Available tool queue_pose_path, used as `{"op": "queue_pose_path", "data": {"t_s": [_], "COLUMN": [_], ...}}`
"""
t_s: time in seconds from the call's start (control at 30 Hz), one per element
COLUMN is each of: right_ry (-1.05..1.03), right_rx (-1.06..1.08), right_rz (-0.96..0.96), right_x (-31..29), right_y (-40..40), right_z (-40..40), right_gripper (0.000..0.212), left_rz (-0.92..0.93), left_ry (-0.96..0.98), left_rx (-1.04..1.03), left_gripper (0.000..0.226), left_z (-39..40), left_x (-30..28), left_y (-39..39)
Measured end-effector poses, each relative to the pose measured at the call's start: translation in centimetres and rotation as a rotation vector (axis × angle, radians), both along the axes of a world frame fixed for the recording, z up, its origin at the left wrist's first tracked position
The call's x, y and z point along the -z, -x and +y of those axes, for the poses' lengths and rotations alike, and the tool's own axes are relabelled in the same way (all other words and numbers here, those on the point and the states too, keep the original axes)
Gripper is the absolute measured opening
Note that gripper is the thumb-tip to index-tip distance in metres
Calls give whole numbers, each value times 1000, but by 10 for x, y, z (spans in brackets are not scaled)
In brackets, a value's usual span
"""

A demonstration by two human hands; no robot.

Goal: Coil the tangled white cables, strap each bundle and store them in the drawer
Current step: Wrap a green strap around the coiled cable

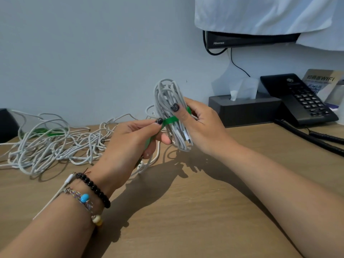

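Observation:
A coiled bundle of white cable [168,97] stands upright above the wooden desk [186,202]. My right hand [201,123] grips it from the right, thumb pressed across its middle. A green strap [170,121] runs across the bundle under that thumb. My left hand [130,144] pinches the strap's free end at the bundle's left side. A metal plug hangs at the bundle's lower end. More tangled white cables [52,144] lie spread on the desk at the left, with more green straps [46,132] among them. No drawer is in view.
A dark tissue box [245,110] and a black desk phone [297,99] with a coiled cord stand at the right against the wall. A cloth-covered screen [251,40] hangs above. A dark object [7,125] sits at the far left edge.

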State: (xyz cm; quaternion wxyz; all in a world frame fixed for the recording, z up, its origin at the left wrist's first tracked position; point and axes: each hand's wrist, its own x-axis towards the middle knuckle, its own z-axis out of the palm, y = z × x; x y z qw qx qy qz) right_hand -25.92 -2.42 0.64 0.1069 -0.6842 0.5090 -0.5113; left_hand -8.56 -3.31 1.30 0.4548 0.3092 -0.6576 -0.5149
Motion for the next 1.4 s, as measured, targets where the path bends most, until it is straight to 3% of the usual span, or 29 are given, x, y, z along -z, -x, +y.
{"op": "queue_pose_path", "data": {"t_s": [0.27, 0.43, 0.6, 0.67, 0.8, 0.9, 1.03, 1.4], "right_ry": [-163, -202, -248, -282, -197, -117, -36, 74], "right_rx": [-146, -359, -283, -322, -410, -314, -161, 66], "right_rz": [-236, -369, -382, -346, -484, -514, -500, -264], "right_x": [-7, -2, 4, 7, 9, 7, 6, 2], "right_y": [-1, 8, 11, 8, -1, 1, 6, 10], "right_z": [-1, 0, -5, -2, 4, -1, -5, -5], "right_gripper": [50, 42, 76, 64, 50, 50, 41, 18], "left_rz": [20, 55, 121, 142, 133, 102, 9, -47], "left_ry": [-21, -29, -2, -4, -7, 20, 64, 34], "left_rx": [-22, -17, 52, 93, 92, 34, -94, -178], "left_gripper": [22, 25, 29, 37, 37, 42, 27, 32], "left_z": [-5, -10, -10, -7, -7, -7, -9, -11], "left_x": [8, 11, 8, 5, 4, 5, 6, 4], "left_y": [1, -1, -2, -2, -2, 1, 2, 0]}}
